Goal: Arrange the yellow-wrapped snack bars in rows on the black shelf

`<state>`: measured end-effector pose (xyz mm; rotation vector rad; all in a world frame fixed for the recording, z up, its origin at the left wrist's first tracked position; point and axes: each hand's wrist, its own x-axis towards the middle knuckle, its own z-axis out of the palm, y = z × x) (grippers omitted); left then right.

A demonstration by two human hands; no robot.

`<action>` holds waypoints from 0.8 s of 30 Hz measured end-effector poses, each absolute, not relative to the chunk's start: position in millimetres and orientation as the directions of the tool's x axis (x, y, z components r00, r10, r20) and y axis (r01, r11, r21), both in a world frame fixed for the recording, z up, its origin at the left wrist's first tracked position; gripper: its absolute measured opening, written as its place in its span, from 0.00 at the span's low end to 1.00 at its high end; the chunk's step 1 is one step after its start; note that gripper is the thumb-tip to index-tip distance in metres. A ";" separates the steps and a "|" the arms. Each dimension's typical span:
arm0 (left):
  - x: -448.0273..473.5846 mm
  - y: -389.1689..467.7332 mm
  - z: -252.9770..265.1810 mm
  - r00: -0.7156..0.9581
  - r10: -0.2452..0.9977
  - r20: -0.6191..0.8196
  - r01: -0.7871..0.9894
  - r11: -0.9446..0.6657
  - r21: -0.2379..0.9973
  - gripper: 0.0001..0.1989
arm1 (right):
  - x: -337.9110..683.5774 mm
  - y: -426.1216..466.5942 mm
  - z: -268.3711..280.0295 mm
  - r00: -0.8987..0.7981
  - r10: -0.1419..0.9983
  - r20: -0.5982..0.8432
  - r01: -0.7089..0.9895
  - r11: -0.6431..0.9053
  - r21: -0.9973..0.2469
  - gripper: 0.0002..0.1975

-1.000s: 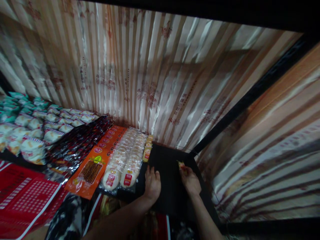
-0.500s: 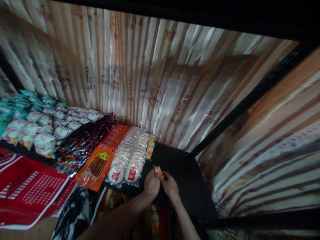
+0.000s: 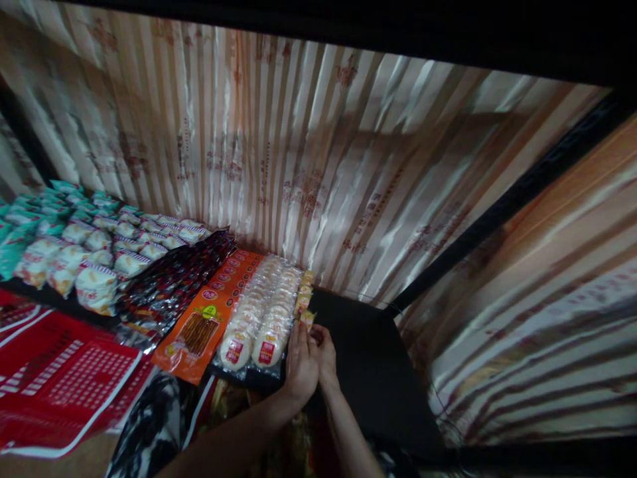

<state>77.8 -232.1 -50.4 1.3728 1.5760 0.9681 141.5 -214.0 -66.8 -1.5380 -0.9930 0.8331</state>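
Both of my hands meet around a small yellow snack packet (image 3: 308,317), at the near end of a short row of similar yellow packets (image 3: 304,291). My left hand (image 3: 300,365) presses its fingers along the packet's left side, close beside two rows of clear-wrapped rice crackers (image 3: 269,348). My right hand (image 3: 327,355) has its fingers curled at the packet's right edge. Fingers cover the lower part of the packet.
Left of the crackers lie an orange snack bag (image 3: 199,325), dark shiny bags (image 3: 169,285) and several white packs (image 3: 97,289). A black shelf board (image 3: 368,372) extends right to a slanted black post (image 3: 478,219). Red bags (image 3: 70,378) hang in front. Striped sheeting (image 3: 298,146) backs the shelf.
Both hands have moved slightly away from me and left with the yellow packet, bringing it up to the row. The right hand has drawn in closer to the left.
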 end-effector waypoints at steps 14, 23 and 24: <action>69.3 -222.7 -49.4 -0.003 0.984 -0.179 0.240 0.175 0.955 0.26 | 137.9 -197.0 -59.8 0.325 0.943 0.077 0.525 -0.112 -0.844 0.16; 74.9 -222.3 -56.5 0.011 0.987 -0.158 0.335 0.145 0.931 0.27 | 143.2 -193.3 -79.0 0.373 0.919 0.129 0.515 -0.090 -0.852 0.21; 75.2 -222.4 -56.0 0.008 0.988 -0.156 0.333 0.144 0.932 0.27 | 144.1 -193.1 -80.6 0.388 0.911 0.141 0.510 -0.085 -0.856 0.24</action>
